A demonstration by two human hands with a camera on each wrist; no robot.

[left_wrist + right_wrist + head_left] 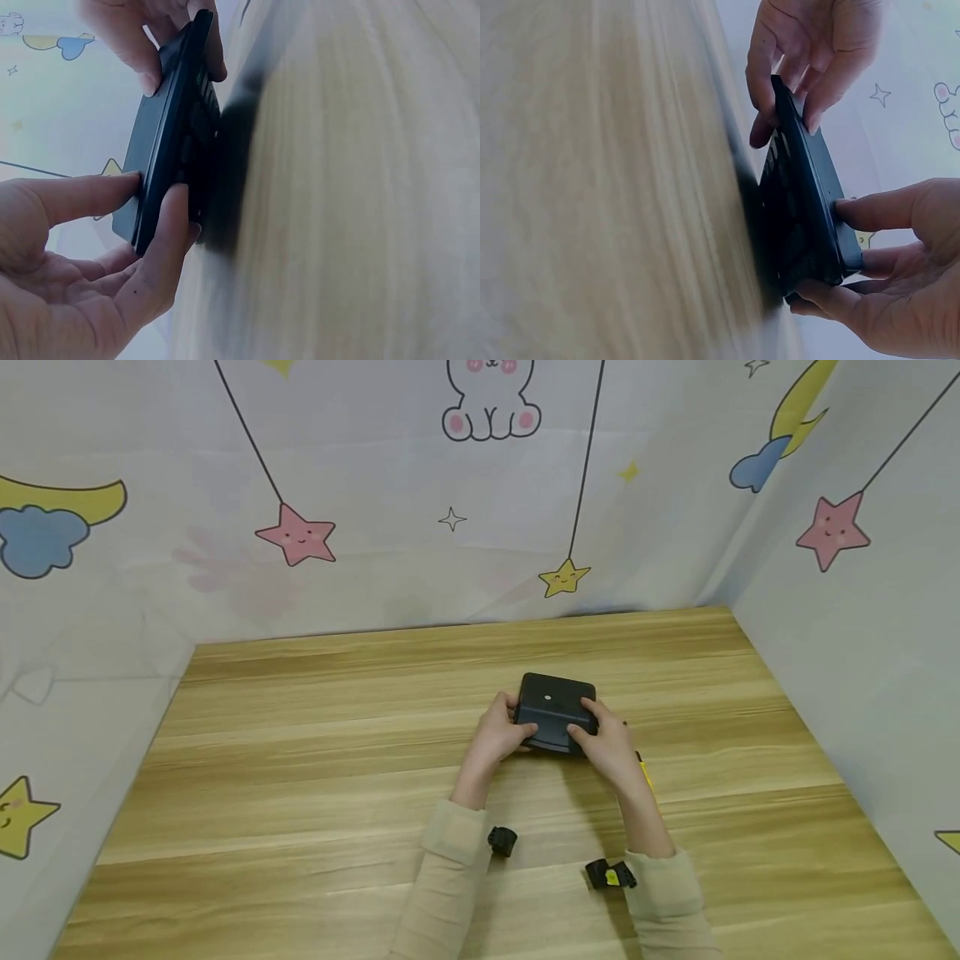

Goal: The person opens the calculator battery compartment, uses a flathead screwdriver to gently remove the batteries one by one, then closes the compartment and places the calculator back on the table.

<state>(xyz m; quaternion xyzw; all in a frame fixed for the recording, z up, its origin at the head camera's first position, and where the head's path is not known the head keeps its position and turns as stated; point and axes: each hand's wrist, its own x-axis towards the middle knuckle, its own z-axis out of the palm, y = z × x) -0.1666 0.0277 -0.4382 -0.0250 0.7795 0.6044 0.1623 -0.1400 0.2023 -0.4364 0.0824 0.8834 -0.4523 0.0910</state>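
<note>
A black calculator [557, 714] is held just above the wooden table with its back up; keys on its underside show dimly in both wrist views. My left hand [498, 727] grips its left edge, thumb on the back and fingers underneath. On the opposite edge, my right hand [609, 747] pinches it the same way. In the left wrist view the calculator [169, 142] is tilted, its shadow falling on the tabletop. The right wrist view shows the calculator [806, 195] between both hands. Its display is not visible.
A thin yellow-and-black item [645, 772] lies partly hidden behind my right wrist. Small black pieces sit by the sleeves, one beside the left cuff [502, 842] and one by the right cuff [611, 874]. Patterned cloth walls [390, 585] border the wooden table [300, 777].
</note>
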